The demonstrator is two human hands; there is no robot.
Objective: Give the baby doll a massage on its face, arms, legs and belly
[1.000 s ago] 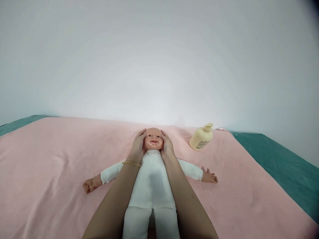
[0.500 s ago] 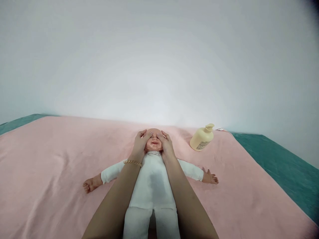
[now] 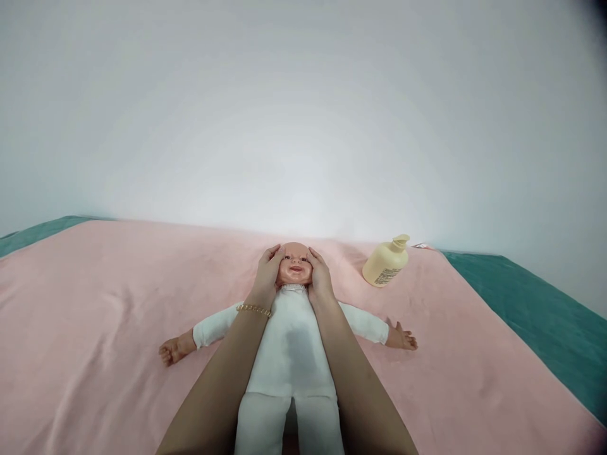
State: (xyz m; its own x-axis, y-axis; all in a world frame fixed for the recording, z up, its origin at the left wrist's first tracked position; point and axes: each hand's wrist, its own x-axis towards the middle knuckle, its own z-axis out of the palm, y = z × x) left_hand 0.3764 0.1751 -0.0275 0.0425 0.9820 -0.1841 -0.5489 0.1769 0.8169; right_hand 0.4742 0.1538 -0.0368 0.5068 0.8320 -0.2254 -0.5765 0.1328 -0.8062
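A baby doll in a white suit lies on its back on a pink blanket, arms spread wide. My left hand cups the left side of the doll's head, fingers curved round it. A gold bracelet sits on that wrist. My right hand cups the other side of the head the same way. The doll's face shows between my thumbs. Both forearms run up along the doll's body.
A cream pump bottle lies tilted on the blanket to the right of the doll's head. Teal fabric shows past the blanket at the right and far left. A plain white wall stands behind.
Half a second ago my thumbs lay over the doll's eyes and brow. They have slid outward to the sides of the head, so the face is uncovered again.
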